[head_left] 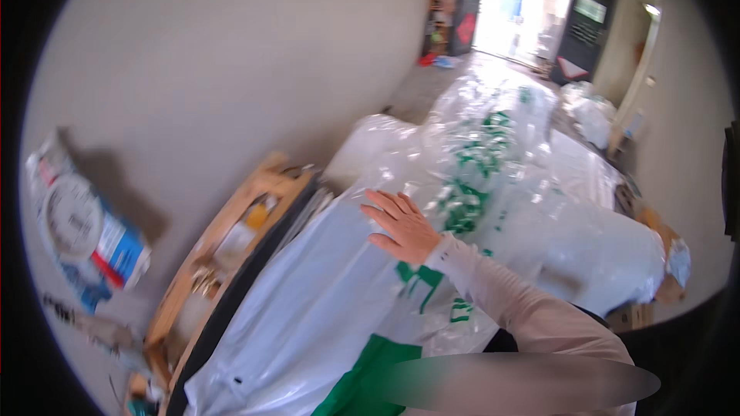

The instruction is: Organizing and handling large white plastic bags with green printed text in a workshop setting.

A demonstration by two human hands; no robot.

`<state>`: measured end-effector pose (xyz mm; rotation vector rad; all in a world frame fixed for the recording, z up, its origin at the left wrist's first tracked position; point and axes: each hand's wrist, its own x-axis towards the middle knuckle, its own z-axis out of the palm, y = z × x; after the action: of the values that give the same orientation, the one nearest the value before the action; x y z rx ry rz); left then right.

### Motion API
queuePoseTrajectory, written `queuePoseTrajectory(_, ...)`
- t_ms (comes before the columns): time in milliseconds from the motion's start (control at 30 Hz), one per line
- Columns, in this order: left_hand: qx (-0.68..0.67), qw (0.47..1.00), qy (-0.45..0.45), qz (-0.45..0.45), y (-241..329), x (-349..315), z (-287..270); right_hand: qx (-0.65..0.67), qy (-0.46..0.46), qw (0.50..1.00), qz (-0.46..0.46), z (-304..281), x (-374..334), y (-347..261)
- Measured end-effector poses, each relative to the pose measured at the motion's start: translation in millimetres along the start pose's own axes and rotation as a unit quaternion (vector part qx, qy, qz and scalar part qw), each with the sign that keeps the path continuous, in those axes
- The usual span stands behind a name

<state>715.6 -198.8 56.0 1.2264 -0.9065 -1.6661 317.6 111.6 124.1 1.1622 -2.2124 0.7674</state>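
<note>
My right hand (407, 229) reaches in from the lower right in a pale sleeve, its fingers spread apart and nothing held. It is over white plastic sheeting (301, 300) with green print; whether the palm presses on it I cannot tell. Farther off, the plastic turns clear and crinkled, a shiny wrapping (493, 131) with more green marks. To the right of my forearm bulges a large white plastic-wrapped bundle (578, 239). Part of the foreground is smeared by a blurred patch. My left hand does not show.
Along the left wall stands a wooden frame (193, 270) with small items inside. A blue, white and red bag (92, 223) is beside the wall. Brown cardboard (669, 262) lies at the right. A bright doorway (524, 8) with a dark door (583, 27) is at the far end.
</note>
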Motion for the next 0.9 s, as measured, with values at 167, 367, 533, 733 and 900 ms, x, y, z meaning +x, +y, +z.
queuePoseTrajectory(167, 0.031, 0.996, 0.064, 0.047, -11.9, 12.5, -107.7, -0.059, -0.378, 0.916, 0.119, 52.1, 19.5, 7.3)
queuePoseTrajectory(367, 0.246, 0.916, 0.158, 0.275, 76.5, -56.8, -132.4, -0.073, -0.264, 0.962, -0.001, 89.5, -5.7, 4.1)
queuePoseTrajectory(533, 0.657, 0.543, 0.446, 0.273, 70.4, -68.0, -216.9, -0.063, -0.293, 0.953, -0.049, 84.7, -4.3, -21.5)
queuePoseTrajectory(733, 0.709, 0.580, 0.122, 0.381, 46.1, -39.6, -95.1, -0.050, -0.248, 0.964, -0.080, 79.9, -6.7, -5.3)
queuePoseTrajectory(900, 0.687, 0.644, 0.180, 0.284, 43.0, 11.9, -163.0, -0.027, -0.107, 0.991, -0.081, 87.6, -1.8, -28.5)
